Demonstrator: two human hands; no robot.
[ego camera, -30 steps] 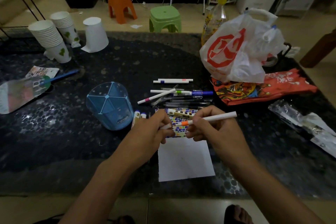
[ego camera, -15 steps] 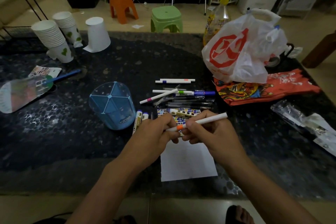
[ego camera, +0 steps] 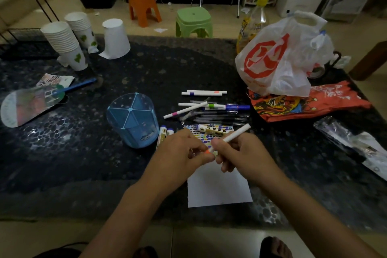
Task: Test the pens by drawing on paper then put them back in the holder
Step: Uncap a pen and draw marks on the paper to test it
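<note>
- dark table (ego camera: 62, 163) under both hands, white paper (ego camera: 217, 190) right below them
- blue holder (ego camera: 134, 120) sits just left of the left hand (ego camera: 180, 155), no pens in it
- right hand (ego camera: 240, 155) grips a white pen (ego camera: 232, 136); left hand pinches its orange end
- loose pens (ego camera: 209, 109) lie just beyond the hands

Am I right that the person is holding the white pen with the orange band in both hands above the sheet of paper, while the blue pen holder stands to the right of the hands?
Not quite: the head view shows the blue pen holder standing to the left of the hands, not the right. The rest holds: the left hand and right hand hold the white pen with the orange band above the sheet of paper.
</note>
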